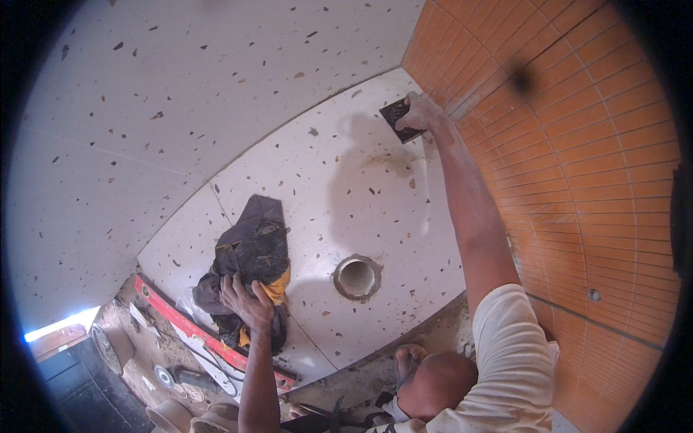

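My left hand [247, 302] rests on a crumpled dark bag or cloth bundle [254, 242] with yellow patches, its fingers spread over the fabric. The bundle lies on a white speckled floor slab [310, 216]. My right arm is stretched to the far corner of that slab. There my right hand [421, 114] has thumb and fingers on a dark square drain grate [394, 112], beside the orange wall; the hand covers its right side. Between the two hands and nearer to me, a round pipe opening [357, 278] is set in the slab.
A red spirit level [195, 328] lies along the slab's left edge. Beyond it are an angle grinder [180, 377], buckets [170, 415] and debris. A pale speckled wall [144, 94] rises at the left, an orange tiled wall [570, 166] at the right. My bent knee [440, 382] is close to the slab.
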{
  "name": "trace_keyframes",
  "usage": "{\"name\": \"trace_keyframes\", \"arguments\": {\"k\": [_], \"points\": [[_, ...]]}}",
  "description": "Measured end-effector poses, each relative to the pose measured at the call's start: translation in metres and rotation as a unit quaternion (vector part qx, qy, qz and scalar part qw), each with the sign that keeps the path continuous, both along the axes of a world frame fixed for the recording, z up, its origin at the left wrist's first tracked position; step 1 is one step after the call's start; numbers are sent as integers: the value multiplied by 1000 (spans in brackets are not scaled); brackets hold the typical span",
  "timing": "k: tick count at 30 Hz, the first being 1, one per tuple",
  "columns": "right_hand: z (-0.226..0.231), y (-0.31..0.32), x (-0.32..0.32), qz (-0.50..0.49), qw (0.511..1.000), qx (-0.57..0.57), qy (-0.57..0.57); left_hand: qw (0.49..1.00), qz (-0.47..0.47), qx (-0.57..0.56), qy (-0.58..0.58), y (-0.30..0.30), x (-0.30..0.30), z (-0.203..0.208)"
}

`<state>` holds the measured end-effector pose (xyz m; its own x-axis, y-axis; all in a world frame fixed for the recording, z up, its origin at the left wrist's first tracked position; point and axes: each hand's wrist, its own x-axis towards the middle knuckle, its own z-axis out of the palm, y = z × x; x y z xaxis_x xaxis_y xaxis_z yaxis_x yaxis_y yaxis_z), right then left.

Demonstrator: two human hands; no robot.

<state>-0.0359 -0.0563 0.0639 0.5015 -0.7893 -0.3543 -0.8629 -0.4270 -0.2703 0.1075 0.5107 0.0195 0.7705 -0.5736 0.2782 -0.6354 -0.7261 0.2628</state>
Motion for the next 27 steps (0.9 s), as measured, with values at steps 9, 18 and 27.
{"name": "trace_keyframes", "arguments": {"k": [9,18,27], "points": [[-12,-10,1,10,1000,-17,-10,1000,2,5,2,3,2,-2],[-6,-12,5,5,999,34,17,1000,3,-5,17,1,0,-4],[-3,-8,1,-3,1000,6,19,1000,2,2,11,1,0,-1]]}}
